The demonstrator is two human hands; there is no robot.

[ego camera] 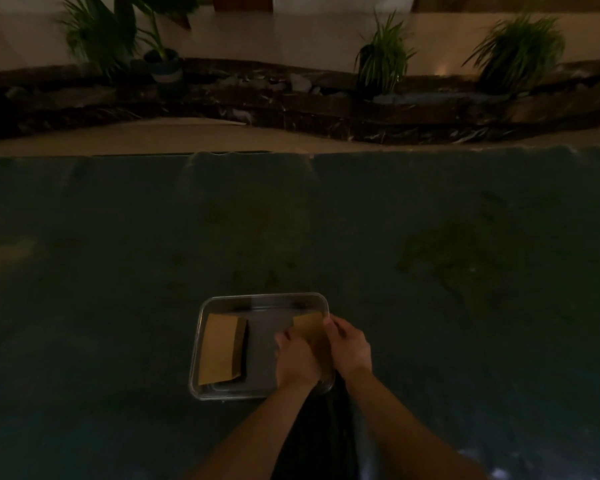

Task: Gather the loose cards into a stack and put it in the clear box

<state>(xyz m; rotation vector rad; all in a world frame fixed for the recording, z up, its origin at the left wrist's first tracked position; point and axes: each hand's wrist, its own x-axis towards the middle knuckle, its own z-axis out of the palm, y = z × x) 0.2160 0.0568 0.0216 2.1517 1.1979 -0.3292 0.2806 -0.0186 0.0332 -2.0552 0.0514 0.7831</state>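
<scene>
A clear box (253, 298) stands on the dark green table near its front edge. One stack of tan cards (220, 348) lies flat in the box's left half. Both my hands reach into the right half and grip a second tan card stack (309, 326) between them. My left hand (297, 362) holds its left side and my right hand (347, 346) holds its right side over the box's right wall. The lower part of that stack is hidden by my hands.
The dark green table cover (361, 237) stretches wide on all sides of the box. Beyond its far edge run a tan floor strip, a dark stone border (291, 98) and several potted plants (383, 57). The scene is dim.
</scene>
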